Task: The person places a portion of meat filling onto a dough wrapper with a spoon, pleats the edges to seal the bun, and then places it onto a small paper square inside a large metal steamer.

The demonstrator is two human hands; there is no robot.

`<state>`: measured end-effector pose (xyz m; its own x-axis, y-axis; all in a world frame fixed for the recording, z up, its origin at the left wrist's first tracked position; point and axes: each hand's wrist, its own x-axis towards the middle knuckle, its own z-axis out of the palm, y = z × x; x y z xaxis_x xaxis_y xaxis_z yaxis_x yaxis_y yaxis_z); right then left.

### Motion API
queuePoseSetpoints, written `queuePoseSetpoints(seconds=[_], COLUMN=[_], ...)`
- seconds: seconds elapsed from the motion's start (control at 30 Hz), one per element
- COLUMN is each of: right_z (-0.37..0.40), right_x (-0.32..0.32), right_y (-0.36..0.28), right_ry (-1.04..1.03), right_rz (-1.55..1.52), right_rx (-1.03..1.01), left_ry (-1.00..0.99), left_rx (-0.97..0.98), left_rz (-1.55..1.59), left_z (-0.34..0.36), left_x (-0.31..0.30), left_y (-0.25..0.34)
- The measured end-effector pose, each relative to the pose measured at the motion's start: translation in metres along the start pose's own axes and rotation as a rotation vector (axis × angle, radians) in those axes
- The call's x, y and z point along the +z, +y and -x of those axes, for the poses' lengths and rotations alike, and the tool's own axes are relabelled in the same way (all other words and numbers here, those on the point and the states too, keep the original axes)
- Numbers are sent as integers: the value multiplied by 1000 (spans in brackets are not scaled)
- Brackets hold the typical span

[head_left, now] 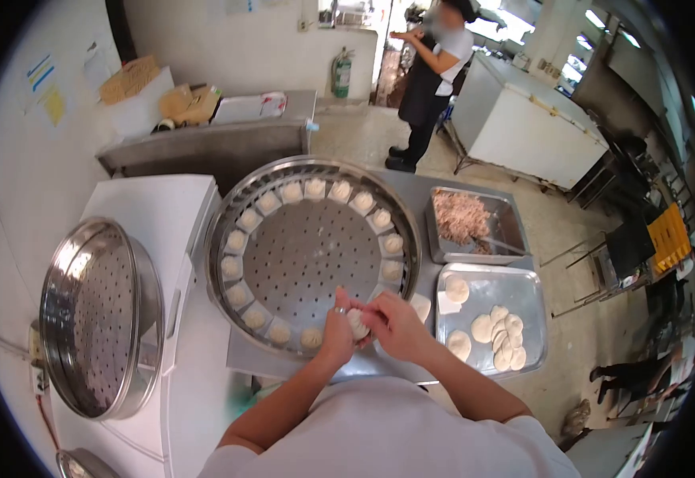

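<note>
Both hands meet over the near rim of a large round perforated steamer tray (313, 253). My left hand (337, 328) and my right hand (393, 322) pinch a white dough bun (358, 322) between them. Several shaped buns (315, 189) line the tray's rim in a ring, and its middle is bare metal. A ring shows on a finger of my left hand.
A metal pan of minced filling (475, 223) and a tray of flat dough rounds (495, 319) sit to the right. A second steamer tray (100, 319) rests on a white cabinet at left. A person (435, 72) stands by a white chest freezer (522, 119) beyond.
</note>
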<state>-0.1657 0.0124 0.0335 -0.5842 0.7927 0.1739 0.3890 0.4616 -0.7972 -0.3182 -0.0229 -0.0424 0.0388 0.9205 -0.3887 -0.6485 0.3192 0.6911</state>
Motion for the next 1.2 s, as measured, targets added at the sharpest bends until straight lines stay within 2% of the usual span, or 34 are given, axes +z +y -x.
queuePoseSetpoints(seconds=[0.1,0.13,0.17,0.43,0.5,0.53,0.6,0.7,0.9,1.0,1.1,1.2], right_z=[9,11,14,25,25,25,18,8,4,3,3,4], right_x=[-7,-8,-8,1,-6,-11,-18,-33,-19,-16,-25,-25], right_y=[-13,-16,-18,-2,-6,-8,-7,-24,-22,-12,-6,-5], right_ry=[-55,-66,-78,-47,31,57,230,245,154,180,175,182], right_rz=[-68,23,112,353,212,136,-214,-742,-824,-1034,-1099,-1092], right_rx=[-8,-63,-114,-242,-120,-50,56,203,341,425,397,390], left_ry=[14,34,-49,-82,-83,-174,-343,-411,-403,-412,-359,-347], left_rx=[-129,-175,-274,-323,-300,-282,-248,-252,-140,-135,-58,-20], left_rz=[163,220,210,68,84,55,0,-46,-80,-136,-291,-269], left_z=[-5,-4,-3,-5,-5,-1,7,2,18,10,6,5], left_x=[7,9,0,3,7,10,15,13,39,26,11,7], left_y=[-1,-3,-1,-6,-6,1,25,31,38,23,13,12])
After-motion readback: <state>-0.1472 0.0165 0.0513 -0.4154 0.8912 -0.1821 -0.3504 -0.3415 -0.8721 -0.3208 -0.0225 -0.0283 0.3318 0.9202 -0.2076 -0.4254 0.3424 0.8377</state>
